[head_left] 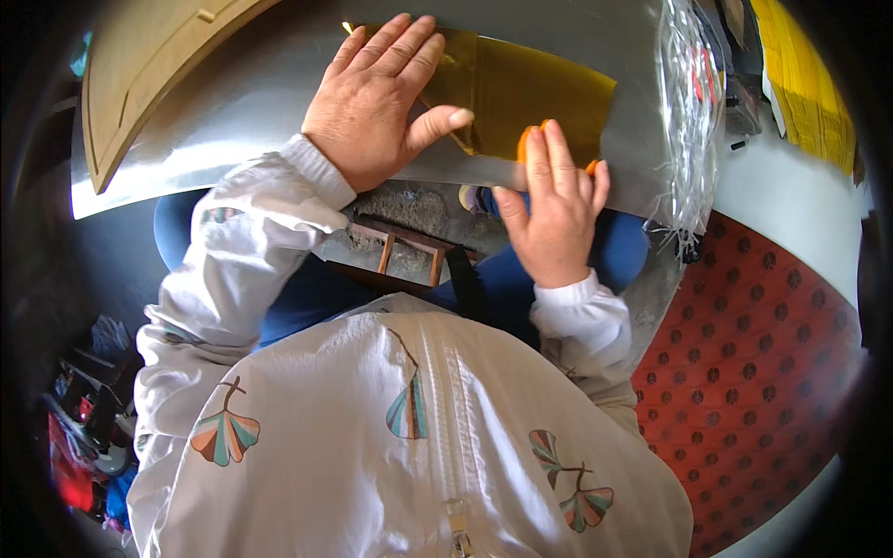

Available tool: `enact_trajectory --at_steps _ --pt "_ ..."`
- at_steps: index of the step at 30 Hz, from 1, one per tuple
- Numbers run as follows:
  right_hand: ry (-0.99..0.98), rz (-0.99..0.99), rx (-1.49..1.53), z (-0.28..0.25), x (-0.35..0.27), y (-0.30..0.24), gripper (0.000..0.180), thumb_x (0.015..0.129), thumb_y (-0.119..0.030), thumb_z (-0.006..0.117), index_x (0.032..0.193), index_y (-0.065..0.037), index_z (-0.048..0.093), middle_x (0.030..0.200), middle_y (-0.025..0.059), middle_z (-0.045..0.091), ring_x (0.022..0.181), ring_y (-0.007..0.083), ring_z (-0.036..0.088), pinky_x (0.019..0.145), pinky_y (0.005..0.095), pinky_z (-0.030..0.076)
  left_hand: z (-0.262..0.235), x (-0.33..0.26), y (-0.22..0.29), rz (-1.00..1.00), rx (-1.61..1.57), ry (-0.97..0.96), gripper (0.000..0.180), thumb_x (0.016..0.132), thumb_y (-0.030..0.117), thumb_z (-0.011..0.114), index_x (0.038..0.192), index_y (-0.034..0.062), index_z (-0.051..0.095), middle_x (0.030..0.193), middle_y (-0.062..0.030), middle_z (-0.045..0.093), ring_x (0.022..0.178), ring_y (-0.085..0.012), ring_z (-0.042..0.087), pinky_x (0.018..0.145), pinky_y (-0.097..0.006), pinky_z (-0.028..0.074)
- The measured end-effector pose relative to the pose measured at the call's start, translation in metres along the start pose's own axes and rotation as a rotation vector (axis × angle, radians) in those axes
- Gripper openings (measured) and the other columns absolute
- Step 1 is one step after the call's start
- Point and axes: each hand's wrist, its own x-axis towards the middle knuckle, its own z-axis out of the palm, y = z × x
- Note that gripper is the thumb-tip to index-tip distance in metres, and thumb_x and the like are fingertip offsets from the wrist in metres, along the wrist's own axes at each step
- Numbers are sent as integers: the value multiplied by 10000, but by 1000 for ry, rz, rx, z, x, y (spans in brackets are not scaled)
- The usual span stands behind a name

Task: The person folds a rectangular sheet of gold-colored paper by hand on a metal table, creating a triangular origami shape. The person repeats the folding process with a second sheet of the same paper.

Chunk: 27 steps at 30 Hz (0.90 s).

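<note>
A silvery metal work surface (233, 130) is seen curving across the top of the view, with a wooden board (139, 65) lying at its far left, a bundle of clear plastic wrapping (693, 112) at its right end, and a red cushion with dark dots (753, 372) lower right; below the near edge of the surface, a small wooden stool frame (400, 246) is visible between blue-clad knees. A gold, glossy sheet (530, 93) is spread on the surface, its long axis running left to right along the near edge. The left hand (381, 102) is laid flat on the left part of the sheet, fingers together and extended, thumb stretched toward the right; nothing is clasped by it. The right hand (553, 205) is placed at the near edge, just right of that thumb, its fingers curled over a small orange tool (528, 139) that is pressed against the sheet. The sheet lies directly ahead of and partly under both hands, and the uncovered stretch of it extends rightward, nearer to the right hand.
</note>
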Motion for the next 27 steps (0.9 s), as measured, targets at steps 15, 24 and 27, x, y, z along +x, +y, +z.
enact_trajectory --at_steps 15,24,27 --pt "91 -173 34 -5 -17 47 579 716 -77 755 1274 -184 643 1398 14 547 829 187 542 1052 456 379 -2 87 -26 491 60 -358 678 959 456 479 1521 125 294 1594 -129 247 1483 -298 194 1208 -476 110" --pt "127 -369 95 -4 -6 68 519 779 -103 746 1281 -192 647 1407 12 543 859 169 574 1044 443 397 20 146 -38 793 93 -339 694 972 534 404 1533 144 285 1602 -119 235 1485 -302 188 1206 -477 98" --pt "149 -411 77 -7 -2 76 564 781 -112 740 1323 -201 612 1439 4 509 878 176 577 1046 452 394 18 156 -36 860 108 -360 721 973 592 355 1538 151 276 1603 -115 231 1487 -300 176 1206 -478 102"
